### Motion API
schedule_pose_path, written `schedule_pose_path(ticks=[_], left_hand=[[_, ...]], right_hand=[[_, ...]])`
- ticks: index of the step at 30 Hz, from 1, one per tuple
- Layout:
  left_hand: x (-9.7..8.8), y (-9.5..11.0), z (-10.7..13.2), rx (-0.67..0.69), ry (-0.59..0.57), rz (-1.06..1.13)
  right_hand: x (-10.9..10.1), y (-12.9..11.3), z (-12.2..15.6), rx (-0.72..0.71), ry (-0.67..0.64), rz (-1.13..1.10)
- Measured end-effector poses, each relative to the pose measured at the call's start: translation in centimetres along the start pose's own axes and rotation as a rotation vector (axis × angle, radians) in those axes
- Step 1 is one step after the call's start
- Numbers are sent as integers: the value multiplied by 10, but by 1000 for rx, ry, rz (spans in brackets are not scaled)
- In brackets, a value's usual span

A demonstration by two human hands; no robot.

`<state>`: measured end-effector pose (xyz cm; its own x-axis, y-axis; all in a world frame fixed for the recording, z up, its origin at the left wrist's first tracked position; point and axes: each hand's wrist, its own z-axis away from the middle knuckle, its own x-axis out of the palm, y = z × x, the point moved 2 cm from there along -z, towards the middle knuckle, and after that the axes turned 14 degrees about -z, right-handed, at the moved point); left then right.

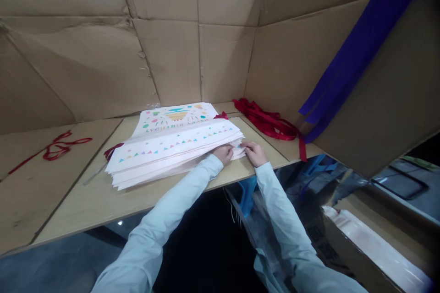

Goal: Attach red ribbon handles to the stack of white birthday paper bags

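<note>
On the table in front of me lies a stack of white printed sheets (172, 149), with coloured triangles along the near part and "birthday" lettering with a cake on the far part. Dark red ribbon (113, 150) pokes out at its left side, and a second bit of red ribbon (221, 115) shows at the upper right. At the stack's front right corner, my left hand (224, 154) is closed with its fingers curled at the sheet edges. Just right of it, my right hand (255, 153) pinches the corner of a lower sheet between thumb and fingers.
Cardboard walls (165, 59) enclose the table (147, 201) at the back and right. A heap of red ribbon (268, 121) lies at the right, a thin red cord (62, 146) at the left. Purple strips (360, 59) hang at right. Below stands an open carton (360, 256).
</note>
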<state>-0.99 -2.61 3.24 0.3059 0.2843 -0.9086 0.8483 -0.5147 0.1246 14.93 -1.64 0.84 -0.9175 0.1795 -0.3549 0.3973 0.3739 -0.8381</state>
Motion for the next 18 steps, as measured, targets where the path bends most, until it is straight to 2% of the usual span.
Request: schedule_pose_path(ticks=[3, 7, 9, 12, 18], left_hand=[[1, 0, -2, 8, -51, -64], [2, 1, -4, 13, -41, -66], [3, 1, -4, 17, -36, -52], [5, 1, -4, 8, -46, -33], [7, 1, -6, 17, -63, -23]], right_hand=[[0, 6, -3, 43, 52, -139], [1, 17, -6, 137, 168, -446], [1, 20, -7, 144, 234, -519], [1, 23, -8, 127, 274, -487], [1, 23, -9, 106, 243, -384]])
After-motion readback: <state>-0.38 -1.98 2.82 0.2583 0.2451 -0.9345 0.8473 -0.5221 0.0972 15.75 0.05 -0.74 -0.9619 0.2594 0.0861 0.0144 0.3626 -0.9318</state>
